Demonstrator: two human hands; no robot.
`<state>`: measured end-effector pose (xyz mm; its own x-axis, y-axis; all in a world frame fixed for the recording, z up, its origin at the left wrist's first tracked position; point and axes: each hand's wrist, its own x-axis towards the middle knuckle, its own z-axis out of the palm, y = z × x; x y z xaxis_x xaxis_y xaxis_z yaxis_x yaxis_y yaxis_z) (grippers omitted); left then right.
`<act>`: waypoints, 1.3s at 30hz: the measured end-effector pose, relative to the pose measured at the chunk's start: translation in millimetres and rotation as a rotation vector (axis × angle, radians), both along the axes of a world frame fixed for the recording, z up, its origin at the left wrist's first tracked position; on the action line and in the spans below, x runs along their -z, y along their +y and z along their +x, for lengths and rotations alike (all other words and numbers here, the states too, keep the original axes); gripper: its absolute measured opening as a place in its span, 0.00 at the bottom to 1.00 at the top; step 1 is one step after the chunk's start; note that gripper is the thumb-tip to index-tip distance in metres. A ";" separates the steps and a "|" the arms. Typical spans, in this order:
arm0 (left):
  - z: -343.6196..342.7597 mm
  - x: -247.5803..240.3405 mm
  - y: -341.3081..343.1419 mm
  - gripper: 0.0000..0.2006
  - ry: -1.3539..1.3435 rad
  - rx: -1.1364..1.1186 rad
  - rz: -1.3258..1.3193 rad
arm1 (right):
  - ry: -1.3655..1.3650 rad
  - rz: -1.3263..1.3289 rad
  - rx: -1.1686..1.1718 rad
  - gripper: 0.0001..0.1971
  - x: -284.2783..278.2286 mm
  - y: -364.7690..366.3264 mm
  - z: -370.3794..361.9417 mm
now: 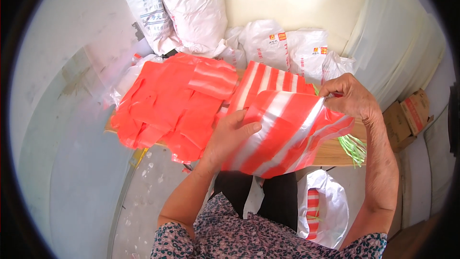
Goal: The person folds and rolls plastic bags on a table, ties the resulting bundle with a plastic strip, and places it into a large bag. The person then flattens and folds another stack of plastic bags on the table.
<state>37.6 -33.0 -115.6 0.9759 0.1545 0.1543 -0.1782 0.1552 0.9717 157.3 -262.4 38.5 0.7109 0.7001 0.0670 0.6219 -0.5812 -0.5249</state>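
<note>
A red-and-white striped plastic bag (280, 136) is held up in front of me, its lower edge hanging over the table's near side. My left hand (231, 136) grips its left edge with the thumb on top; the other fingers are partly hidden. At its upper right corner my right hand (352, 97) pinches the plastic between thumb and bent fingers. Behind it lies a flat stack of striped bags (268, 79). To the left, a loose heap of red plastic bags (167, 100) spreads across the table, some overlapping its edge.
The wooden table (330, 156) runs across in front of me. Green ties (353, 149) hang off its right side. A white sack (335, 206) with striped bags inside stands by my legs. Several full white sacks (196, 9) line the back; cardboard boxes (409, 117) sit at the right.
</note>
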 end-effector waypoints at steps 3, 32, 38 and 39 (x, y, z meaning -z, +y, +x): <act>-0.1 -2.2 -2.2 0.18 -0.006 0.007 -0.097 | -0.001 -0.012 -0.027 0.09 4.5 4.4 -2.8; -5.4 -112.9 -6.0 0.10 -0.157 0.042 0.034 | 0.585 0.677 -0.082 0.20 97.6 -9.3 29.7; -13.5 -120.4 9.9 0.11 -0.094 0.043 0.060 | 0.646 1.183 0.179 0.16 195.8 11.5 10.2; -12.8 -119.0 8.8 0.11 -0.110 0.023 0.058 | 0.660 1.183 0.188 0.16 218.9 11.2 0.2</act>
